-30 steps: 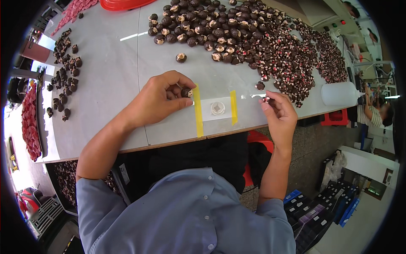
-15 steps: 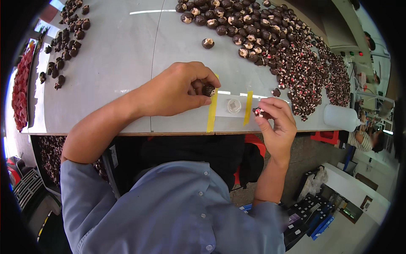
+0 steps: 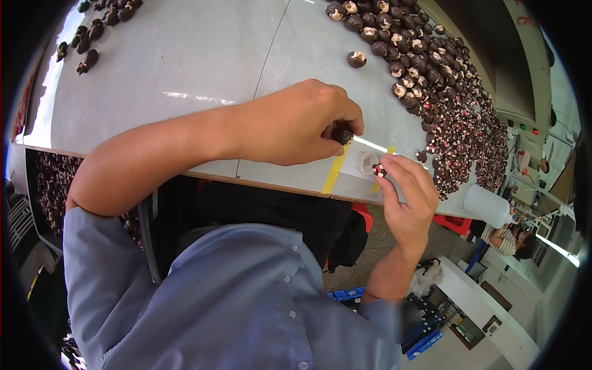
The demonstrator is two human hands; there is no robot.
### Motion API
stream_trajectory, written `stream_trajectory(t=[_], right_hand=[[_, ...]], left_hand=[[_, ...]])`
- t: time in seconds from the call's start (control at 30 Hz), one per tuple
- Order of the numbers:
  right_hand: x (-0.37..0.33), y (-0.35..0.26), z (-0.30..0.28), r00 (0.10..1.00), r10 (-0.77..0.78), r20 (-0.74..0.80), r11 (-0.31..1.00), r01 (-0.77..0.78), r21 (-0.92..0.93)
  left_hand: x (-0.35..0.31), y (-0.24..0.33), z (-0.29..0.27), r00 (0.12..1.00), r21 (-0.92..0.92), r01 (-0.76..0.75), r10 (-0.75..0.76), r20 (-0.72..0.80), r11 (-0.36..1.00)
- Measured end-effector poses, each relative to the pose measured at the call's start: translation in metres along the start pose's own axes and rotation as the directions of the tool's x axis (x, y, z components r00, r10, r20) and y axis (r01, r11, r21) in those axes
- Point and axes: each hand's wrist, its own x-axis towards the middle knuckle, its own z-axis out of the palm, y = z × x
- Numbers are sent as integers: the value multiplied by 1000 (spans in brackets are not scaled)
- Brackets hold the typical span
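Observation:
My left hand (image 3: 308,117) is closed around a round, dark brown hollow piece (image 3: 342,134), pinched between thumb and fingers above the table. Between the thumb and fingertips of my right hand (image 3: 410,192) is a small dark piece with red and white spots (image 3: 379,170). A small clear round dish (image 3: 367,161) lies between the two hands, partly covered by my right fingertips. It sits on a pale strip, with one yellow tape (image 3: 334,174) to its left and another yellow tape (image 3: 390,150) to its right.
Round brown pieces (image 3: 398,46) are heaped at the far right, with one lone piece (image 3: 356,59) apart. Nearer lie many small spotted pieces (image 3: 453,148) and a white plastic bottle (image 3: 486,205). More dark pieces (image 3: 95,29) lie far left. A striped-shirted person (image 3: 504,242) is in the background.
My head view has shifted, so the table appears turned. My hands have come closer together, and the right one with its spotted piece is now right beside the clear dish.

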Motion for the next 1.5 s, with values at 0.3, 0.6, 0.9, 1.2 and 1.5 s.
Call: stream_trajectory(t=[0.3,0.6,0.9,1.2,1.5], right_hand=[[5,-2,0,999,-28,45,996,32,-87],[7,-6,-3,998,-37,50,992,43,-122],[-2,-6,-5,993,-8,-116,1000,6,-21],[-10,-20,27,931,99,-353,932,38,362],[-1,-23,33,939,60,-337,954,45,297]], left_hand=[[-2,1,2,999,1,36,-36,-3,999],[0,7,-2,998,-41,53,-52,30,998],[1,6,1,981,-134,178,-166,98,975],[4,7,0,941,-321,273,-183,284,907],[6,5,0,936,-322,277,-178,303,906]])
